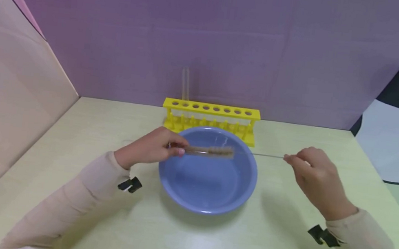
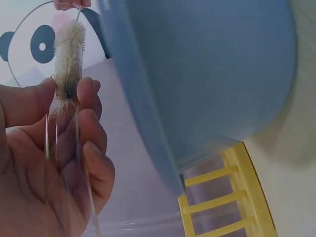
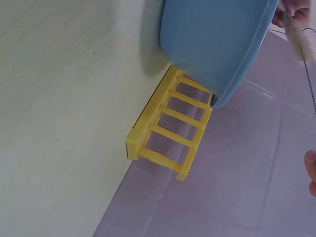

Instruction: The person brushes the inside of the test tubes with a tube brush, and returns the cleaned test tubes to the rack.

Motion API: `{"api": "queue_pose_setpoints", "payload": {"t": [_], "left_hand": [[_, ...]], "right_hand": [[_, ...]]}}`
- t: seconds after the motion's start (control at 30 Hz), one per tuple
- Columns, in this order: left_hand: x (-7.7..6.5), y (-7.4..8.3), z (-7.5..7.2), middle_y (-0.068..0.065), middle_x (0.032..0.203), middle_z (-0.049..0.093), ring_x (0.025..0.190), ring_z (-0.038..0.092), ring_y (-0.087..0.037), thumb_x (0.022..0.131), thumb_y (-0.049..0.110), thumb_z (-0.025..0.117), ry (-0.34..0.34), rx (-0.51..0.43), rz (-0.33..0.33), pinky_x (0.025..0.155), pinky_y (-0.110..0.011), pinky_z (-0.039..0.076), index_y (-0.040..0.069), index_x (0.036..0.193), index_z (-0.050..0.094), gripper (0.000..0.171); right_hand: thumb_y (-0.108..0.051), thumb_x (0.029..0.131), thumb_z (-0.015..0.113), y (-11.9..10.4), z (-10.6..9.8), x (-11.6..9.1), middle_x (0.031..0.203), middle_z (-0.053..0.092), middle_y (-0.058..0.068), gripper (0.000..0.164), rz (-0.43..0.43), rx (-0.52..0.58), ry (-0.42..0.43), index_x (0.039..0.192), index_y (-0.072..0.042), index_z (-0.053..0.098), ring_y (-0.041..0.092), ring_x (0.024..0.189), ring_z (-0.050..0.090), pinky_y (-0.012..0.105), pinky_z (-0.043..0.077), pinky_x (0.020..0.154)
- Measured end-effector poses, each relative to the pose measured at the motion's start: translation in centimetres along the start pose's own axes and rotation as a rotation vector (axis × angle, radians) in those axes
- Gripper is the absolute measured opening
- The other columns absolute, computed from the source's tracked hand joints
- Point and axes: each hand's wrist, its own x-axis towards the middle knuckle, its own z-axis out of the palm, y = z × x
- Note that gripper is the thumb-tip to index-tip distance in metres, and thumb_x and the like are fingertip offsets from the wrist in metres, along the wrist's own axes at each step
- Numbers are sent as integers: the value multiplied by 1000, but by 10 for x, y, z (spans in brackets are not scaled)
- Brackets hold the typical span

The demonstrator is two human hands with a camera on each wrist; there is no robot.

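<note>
Over the blue basin [image 1: 207,187], my left hand [image 1: 154,146] holds a clear test tube [image 2: 61,136] lying roughly level across the palm. A test tube brush [image 2: 69,47] with pale bristles sits partly inside the tube's mouth, its tip near my left thumb and forefinger. The rest of its bristles stick out to the right. To the right of the basin, my right hand [image 1: 317,179] pinches the end of the brush's thin wire handle [image 1: 267,155]. Only fingertips [image 3: 311,165] of that hand show in the right wrist view.
Behind the basin stands a yellow test tube rack [image 1: 212,108], partly hidden by the basin's rim. Another clear test tube [image 1: 185,84] stands upright in its left part. A purple backdrop [image 1: 223,49] rises behind the pale wooden table [image 1: 200,244].
</note>
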Motion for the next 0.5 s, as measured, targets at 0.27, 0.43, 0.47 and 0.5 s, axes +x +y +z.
{"api": "queue_pose_setpoints", "payload": {"t": [0.27,0.43,0.47,0.5], "left_hand": [[3,-1,0,-4,76,65,64,48,-13,92,3,57,-67,-108,-29,58,-25,39,2,97,70,14],[3,0,0,-1,75,63,64,45,-14,93,4,54,-108,-138,-41,58,-25,37,4,96,69,15],[3,0,0,0,75,63,63,45,-14,94,4,54,-112,-142,-43,58,-25,37,5,95,69,15],[3,0,0,1,75,63,63,44,-14,94,5,53,-114,-147,-45,58,-25,36,5,95,69,15]], "right_hand": [[-10,100,43,-8,2,4,65,54,14,36,-93,30,108,76,6,65,27,52,44,37,34,50],[-7,99,44,-12,5,4,64,55,14,35,-130,46,145,76,7,66,27,51,44,38,34,49],[-7,99,45,-12,5,5,64,55,14,34,-130,49,152,76,7,66,27,51,44,38,34,49],[-7,99,45,-13,6,5,64,55,14,34,-130,51,155,76,7,66,26,51,44,38,34,49]]}}
